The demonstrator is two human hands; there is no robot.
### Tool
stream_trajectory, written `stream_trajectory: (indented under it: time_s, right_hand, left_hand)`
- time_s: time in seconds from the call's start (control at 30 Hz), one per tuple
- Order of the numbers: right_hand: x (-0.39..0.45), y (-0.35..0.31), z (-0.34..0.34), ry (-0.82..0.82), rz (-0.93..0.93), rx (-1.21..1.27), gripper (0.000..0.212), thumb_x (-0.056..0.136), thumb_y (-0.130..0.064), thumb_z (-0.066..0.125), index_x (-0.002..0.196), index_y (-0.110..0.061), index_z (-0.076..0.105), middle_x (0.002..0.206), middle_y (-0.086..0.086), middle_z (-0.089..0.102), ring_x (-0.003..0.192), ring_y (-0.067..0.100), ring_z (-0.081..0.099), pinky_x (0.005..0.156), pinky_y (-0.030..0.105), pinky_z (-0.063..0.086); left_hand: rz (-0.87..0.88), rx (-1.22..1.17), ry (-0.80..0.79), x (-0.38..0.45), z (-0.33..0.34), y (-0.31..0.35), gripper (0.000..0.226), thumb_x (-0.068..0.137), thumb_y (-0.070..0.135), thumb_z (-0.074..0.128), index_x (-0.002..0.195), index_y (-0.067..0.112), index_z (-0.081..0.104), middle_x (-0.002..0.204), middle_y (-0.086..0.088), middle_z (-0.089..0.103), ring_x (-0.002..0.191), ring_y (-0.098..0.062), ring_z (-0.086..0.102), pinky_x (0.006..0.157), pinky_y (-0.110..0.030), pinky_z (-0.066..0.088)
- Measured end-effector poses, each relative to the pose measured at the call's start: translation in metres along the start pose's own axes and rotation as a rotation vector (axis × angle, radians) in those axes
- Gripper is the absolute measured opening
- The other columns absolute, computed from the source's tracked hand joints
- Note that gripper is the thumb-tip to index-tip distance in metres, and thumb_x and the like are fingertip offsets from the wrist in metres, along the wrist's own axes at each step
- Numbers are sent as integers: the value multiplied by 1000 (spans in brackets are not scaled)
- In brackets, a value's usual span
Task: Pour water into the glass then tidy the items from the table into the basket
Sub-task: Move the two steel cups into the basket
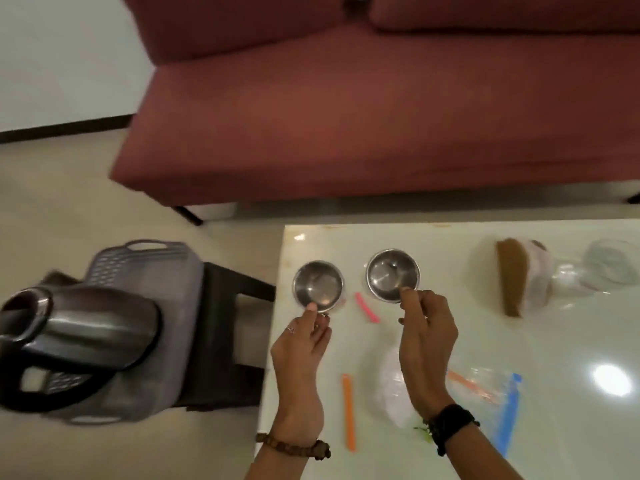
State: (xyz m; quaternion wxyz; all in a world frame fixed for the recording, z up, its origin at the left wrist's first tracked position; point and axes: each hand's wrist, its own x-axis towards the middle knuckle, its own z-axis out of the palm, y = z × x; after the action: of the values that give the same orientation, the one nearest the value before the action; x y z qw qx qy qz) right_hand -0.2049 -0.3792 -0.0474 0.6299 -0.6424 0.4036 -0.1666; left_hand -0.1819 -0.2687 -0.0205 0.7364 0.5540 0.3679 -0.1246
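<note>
1. Two steel cups are in hand: the left hand [304,336] pinches the near rim of the left cup [318,285], the right hand [424,327] pinches the near rim of the right cup [393,279]; both cups look lifted just off the table [571,341], though I cannot tell for sure.
2. The kettle [86,336] already lies on its side in the grey basket [145,268], which sits on a dark stool left of the table; so the tidying seems under way.
3. Whether the pouring is done I cannot tell; a clear glass-like shape [611,265] at the far right is too blurred to show any water.
4. Still on the table: a pink stick [367,308] between the cups, an orange stick [348,412] near the left wrist, a crumpled clear bag [393,386] under the right forearm, a zip bag [498,396] with a blue strip, and a brown packet [510,277] in clear wrap.
5. My guess: the cups go to the basket next; most items are left, so the job is barely begun.
</note>
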Motion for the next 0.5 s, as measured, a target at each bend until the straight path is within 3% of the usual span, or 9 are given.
stream_trajectory:
  time_s: [0.13, 0.27, 0.37, 0.43, 0.5]
  right_hand:
    - [-36, -20, 118, -219, -25, -3, 23, 89, -22, 53, 73, -7, 57, 86, 12, 59, 83, 28, 58, 82, 53, 51]
    - [-68, -34, 233, -401, -54, -43, 28, 90, -22, 52, 81, 2, 61, 88, 19, 64, 87, 35, 61, 81, 55, 51]
    - [-76, -37, 304, -520, -151, -173, 37, 90, -23, 50, 64, 2, 53, 68, 17, 59, 68, 30, 57, 64, 41, 50]
    - [-75, -35, 343, -583, -192, -280, 42, 89, -22, 50, 50, -8, 41, 51, 6, 43, 50, 21, 41, 52, 30, 34]
    - [-72, -29, 377, -627, -217, -420, 44, 87, -21, 51, 47, -11, 34, 47, 2, 32, 46, 17, 30, 48, 28, 24]
  left_hand:
    - [59, -17, 143, 49, -80, 86, 7, 87, 20, 60, 87, 14, 63, 97, -6, 69, 99, -19, 65, 84, -30, 50]
    - [60, -50, 274, 111, -141, 154, 20, 87, 30, 60, 97, 13, 65, 106, -2, 66, 105, -16, 59, 96, -33, 44]
    - [54, -140, 318, 160, -161, 191, 17, 86, 28, 60, 85, 12, 65, 103, -4, 64, 101, -15, 55, 92, -30, 41]
    - [33, -215, 334, 193, -170, 208, 16, 88, 24, 58, 84, 10, 65, 95, -4, 64, 96, -16, 55, 85, -26, 43]
    - [2, -315, 336, 225, -177, 221, 16, 90, 21, 55, 82, 10, 63, 89, -2, 61, 90, -14, 53, 83, -25, 44]
